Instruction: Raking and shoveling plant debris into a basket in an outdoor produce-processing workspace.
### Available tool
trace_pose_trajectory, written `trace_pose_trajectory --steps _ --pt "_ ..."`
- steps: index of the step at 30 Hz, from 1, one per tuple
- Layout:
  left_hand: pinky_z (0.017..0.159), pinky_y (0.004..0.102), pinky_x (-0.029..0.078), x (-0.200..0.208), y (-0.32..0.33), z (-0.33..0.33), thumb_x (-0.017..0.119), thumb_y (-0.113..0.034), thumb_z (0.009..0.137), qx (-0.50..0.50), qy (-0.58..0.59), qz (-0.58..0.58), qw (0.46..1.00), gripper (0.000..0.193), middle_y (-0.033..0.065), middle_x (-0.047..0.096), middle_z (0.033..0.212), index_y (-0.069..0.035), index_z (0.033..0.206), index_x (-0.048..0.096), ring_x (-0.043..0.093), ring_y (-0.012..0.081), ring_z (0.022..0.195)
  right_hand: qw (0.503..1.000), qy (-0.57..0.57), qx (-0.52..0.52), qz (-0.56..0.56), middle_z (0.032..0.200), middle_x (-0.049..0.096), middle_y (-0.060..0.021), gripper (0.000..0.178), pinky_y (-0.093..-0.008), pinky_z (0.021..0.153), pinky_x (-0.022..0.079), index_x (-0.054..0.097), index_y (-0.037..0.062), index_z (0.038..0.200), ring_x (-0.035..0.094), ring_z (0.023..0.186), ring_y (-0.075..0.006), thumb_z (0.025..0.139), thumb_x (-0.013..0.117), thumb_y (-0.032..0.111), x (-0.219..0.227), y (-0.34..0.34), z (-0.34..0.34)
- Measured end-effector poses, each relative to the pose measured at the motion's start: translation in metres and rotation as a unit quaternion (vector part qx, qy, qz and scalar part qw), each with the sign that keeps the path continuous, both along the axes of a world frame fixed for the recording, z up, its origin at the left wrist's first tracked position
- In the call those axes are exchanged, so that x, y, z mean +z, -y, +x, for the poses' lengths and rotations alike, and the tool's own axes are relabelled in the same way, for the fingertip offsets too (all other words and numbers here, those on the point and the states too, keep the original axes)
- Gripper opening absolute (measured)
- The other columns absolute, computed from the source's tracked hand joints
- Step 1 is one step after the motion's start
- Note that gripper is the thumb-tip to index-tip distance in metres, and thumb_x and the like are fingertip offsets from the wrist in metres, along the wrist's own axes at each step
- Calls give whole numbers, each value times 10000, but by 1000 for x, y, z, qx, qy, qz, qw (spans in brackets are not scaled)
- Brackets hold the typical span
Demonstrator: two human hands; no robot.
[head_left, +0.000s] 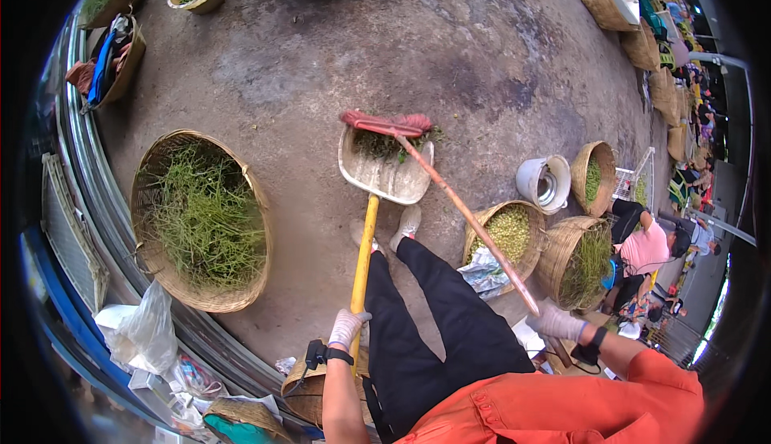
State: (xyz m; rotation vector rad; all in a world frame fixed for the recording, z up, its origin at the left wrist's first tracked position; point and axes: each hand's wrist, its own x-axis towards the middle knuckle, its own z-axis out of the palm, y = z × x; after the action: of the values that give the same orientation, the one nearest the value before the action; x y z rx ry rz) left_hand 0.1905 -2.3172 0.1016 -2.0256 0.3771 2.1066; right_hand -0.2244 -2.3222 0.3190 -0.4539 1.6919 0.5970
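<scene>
My left hand point(348, 329), in a pale glove, is closed round the yellow handle of a dustpan point(372, 173). The pan is whitish and worn, and it rests on the floor in front of my feet. In my gloved right hand point(557, 322) is the wooden handle of a broom point(463, 209). The broom's red head lies across the pan's far edge. Green plant scraps point(384, 145) sit in the pan under the bristles, and some stick out at its right side.
A large wicker basket point(259, 263) of green stalks stands left. To the right are a basket of yellowish pods point(508, 234), a basket of stalks point(580, 271) and a white bucket point(530, 181). Farther right a person in pink point(645, 247) sits. Metal rails point(104, 167) run along the left.
</scene>
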Motion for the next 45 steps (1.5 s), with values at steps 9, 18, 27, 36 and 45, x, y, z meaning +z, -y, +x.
trace_pose_trajectory --steps 9,18,27,36,45 --pt "505 349 472 -27 -36 40 723 -170 664 -77 48 -6 996 316 124 613 635 75 821 601 594 227 519 988 -88 -51 -114 613 543 -33 153 -273 394 424 530 40 848 507 436 -112 824 581 183 56 -58 -15" --pt "360 325 407 -2 -11 58 665 -76 749 -106 67 -16 992 192 71 517 537 27 872 560 491 175 388 973 -55 -164 -153 544 467 -14 133 -296 354 387 502 59 825 464 401 -137 814 582 164 -74 20 -62" --pt "364 325 400 -14 -32 60 672 -74 734 -103 63 3 993 157 81 530 521 37 740 560 503 180 388 980 22 -184 -71 544 493 -7 136 -244 349 391 494 61 842 456 387 -86 836 600 145 54 -63 5" --pt "377 322 403 3 -47 39 682 -113 744 -46 40 6 998 180 79 530 525 30 738 573 486 184 385 989 -19 -20 -148 523 479 -26 159 -304 348 400 489 53 894 475 374 -125 840 572 178 -33 18 1" --pt "398 337 412 -14 -68 45 708 -142 722 -72 47 -6 996 208 69 542 551 28 734 590 508 186 418 985 115 -108 -68 497 487 -23 168 -264 354 399 508 55 742 480 374 -120 848 569 170 0 -20 -2"
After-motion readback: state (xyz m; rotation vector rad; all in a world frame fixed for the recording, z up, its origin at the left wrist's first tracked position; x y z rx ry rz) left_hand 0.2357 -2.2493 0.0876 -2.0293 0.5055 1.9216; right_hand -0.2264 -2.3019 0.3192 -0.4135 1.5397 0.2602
